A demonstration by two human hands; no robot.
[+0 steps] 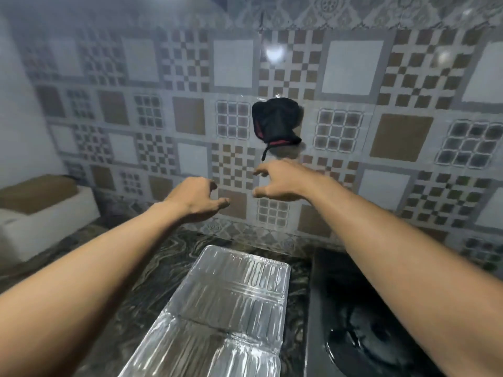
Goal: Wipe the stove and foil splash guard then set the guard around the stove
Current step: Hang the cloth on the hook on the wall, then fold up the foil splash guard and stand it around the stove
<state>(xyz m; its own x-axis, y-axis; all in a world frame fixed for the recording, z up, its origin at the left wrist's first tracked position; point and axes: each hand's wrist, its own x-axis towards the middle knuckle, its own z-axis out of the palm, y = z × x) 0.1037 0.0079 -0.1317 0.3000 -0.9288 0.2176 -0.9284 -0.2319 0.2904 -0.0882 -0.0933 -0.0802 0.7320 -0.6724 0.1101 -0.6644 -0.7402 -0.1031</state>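
The foil splash guard (226, 303) lies flat and folded on the dark marbled counter, below and between my arms. The black glass stove (351, 317) sits to its right, partly under my right forearm. A black cloth with a red edge (273, 122) hangs on the tiled wall. My right hand (280, 180) is raised just below the cloth, fingers apart, not touching it. My left hand (197, 198) is raised beside it, slightly lower, fingers loosely curled and holding nothing.
The patterned tiled wall (351, 66) fills the background close behind the counter. A white box with a brown top (40, 210) stands at the far left on the counter (141, 270).
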